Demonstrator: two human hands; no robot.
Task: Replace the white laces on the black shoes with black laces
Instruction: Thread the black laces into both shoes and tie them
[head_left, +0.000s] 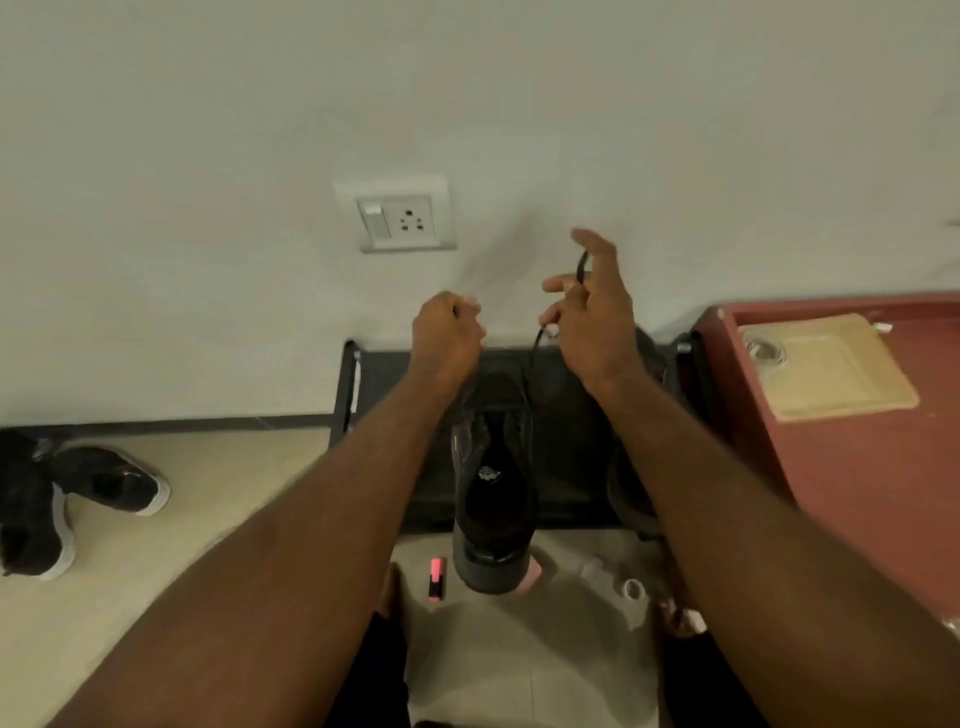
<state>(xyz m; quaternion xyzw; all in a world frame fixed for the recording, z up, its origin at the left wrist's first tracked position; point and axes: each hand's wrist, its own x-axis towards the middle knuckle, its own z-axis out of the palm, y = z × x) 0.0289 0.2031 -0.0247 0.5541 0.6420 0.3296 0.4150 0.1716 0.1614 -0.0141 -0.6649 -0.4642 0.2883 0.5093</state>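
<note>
Shoe first, where's it at?

– Black shoe sits dead centre btwn both forearms, opening up, toe toward the wall. Toe end is over a low black rack; heel pokes past the rack's front edge, above the floor. Can't tell what the heel rests on.

Lace?

– 1 black lace runs taut from the shoe's front up to the right hand. Its tip sticks up past the palm.

Right fingers, what are they doing?

– Thumb and the lower fingers pinch the lace; index finger is stretched out, off it.

Left side?

– Left hand is raised just beside the right, level w/ it, above the toe. Its fingers are curled into a fist. Can't tell if any lace is inside; too blurry.

Anything else on the rack?

– 2nd dark shoe, mostly hidden behind the right forearm.

Floor?

– Pink marker lies just left of the heel. Small white loop lies to the right, near the right arm. 2 black sneakers w/ white soles lie well apart at far left.

Further out?

– Wall socket w/ 1 switch above the hands. Red-brown surface at right, a beige tray on it.
</note>
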